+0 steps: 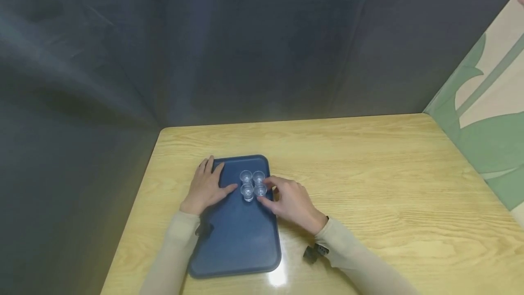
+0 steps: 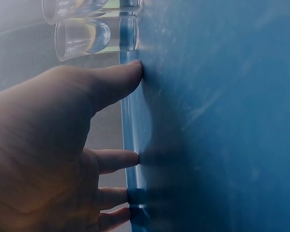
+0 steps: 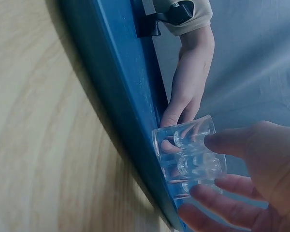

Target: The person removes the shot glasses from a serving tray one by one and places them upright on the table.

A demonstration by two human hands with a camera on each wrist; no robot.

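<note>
Several small clear shot glasses stand close together in a square on the blue tray. My right hand is at the near right shot glass, pinching it between thumb and fingers from the right side. In the right wrist view the thumb lies against the upper part of that glass, and the fingers reach round behind the group. My left hand rests spread at the tray's left edge. Its thumb touches the tray surface just beside the glasses, and its other fingers lie along the rim.
The tray lies on a light wooden table, toward its left side. Dark curtains hang behind and to the left, and a panel with green leaf shapes borders the right. A dark wrist device hangs by the right sleeve.
</note>
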